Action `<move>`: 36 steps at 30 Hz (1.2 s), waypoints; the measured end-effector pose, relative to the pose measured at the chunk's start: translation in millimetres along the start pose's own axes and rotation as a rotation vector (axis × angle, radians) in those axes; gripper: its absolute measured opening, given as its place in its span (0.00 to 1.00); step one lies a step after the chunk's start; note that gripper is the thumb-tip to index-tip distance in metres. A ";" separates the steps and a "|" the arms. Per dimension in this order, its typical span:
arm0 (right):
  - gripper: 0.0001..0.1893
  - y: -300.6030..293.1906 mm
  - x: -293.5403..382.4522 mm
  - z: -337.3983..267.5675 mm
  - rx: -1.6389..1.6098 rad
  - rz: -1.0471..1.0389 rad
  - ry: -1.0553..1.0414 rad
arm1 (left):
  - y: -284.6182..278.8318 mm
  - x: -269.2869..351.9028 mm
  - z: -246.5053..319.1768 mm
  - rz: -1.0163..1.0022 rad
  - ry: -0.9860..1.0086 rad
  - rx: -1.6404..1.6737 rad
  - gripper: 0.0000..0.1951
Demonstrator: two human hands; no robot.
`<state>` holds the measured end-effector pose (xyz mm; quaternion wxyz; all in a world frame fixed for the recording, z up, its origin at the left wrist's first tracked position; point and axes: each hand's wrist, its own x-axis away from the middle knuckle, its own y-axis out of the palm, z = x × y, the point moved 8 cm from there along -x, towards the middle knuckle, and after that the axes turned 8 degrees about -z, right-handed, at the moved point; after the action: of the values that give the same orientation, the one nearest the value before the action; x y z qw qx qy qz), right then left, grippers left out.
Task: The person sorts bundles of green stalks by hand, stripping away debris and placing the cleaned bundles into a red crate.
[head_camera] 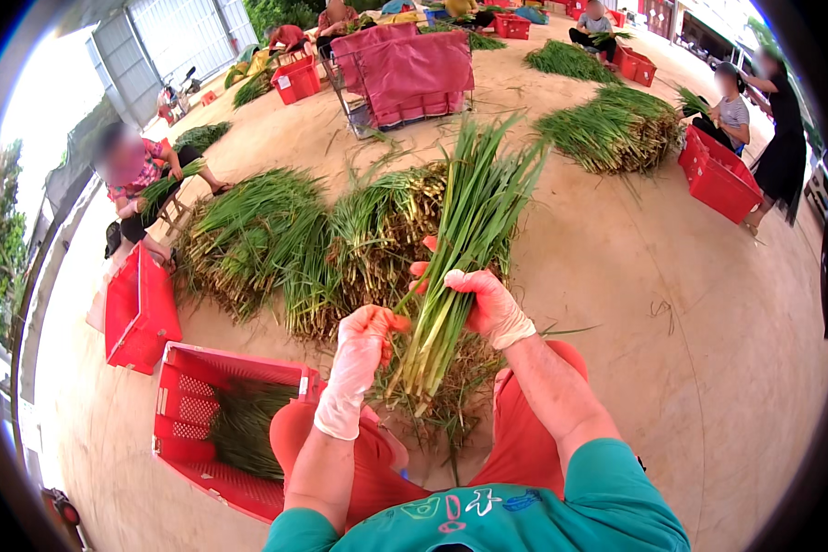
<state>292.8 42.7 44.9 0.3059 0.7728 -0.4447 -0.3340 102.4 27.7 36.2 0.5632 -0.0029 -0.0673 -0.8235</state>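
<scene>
In the head view, my right hand (486, 303), in a thin whitish glove, is closed around the middle of a bunch of long green leafy stalks (448, 297). The bunch stands tilted, its pale stem ends down and its leaf tips up. My left hand (369, 334), gloved too, is beside the stems on the left, fingers curled; a thin stalk seems to run to its fingertips, but blur hides whether it is pinched. Loose brown and green trimmings (455, 400) lie on the ground below the bunch, between my knees.
A red plastic crate (200, 476) with greens inside stands at my left knee. Stacked stalk piles (386, 241) lie ahead, another pile (262, 234) left of them. A seated person (138, 165) is at left beside a second red crate (138, 310). Other people, piles and a covered cart (414, 76) are farther off.
</scene>
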 end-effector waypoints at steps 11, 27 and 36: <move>0.37 -45.3 17.2 -62.3 -0.058 0.096 -0.277 | -138.2 25.7 -13.6 0.186 -0.280 -0.338 0.11; 0.41 -2.3 7.1 7.8 0.087 0.052 0.061 | 38.9 -29.6 6.3 -0.002 0.362 -0.270 0.15; 0.32 8.7 1.5 14.7 0.086 0.038 0.073 | 23.2 -29.5 -2.3 0.028 0.406 -0.261 0.09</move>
<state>277.7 35.1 42.6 0.2943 0.7884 -0.4617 -0.2803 134.8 46.6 34.1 0.5715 0.0888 0.1545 -0.8010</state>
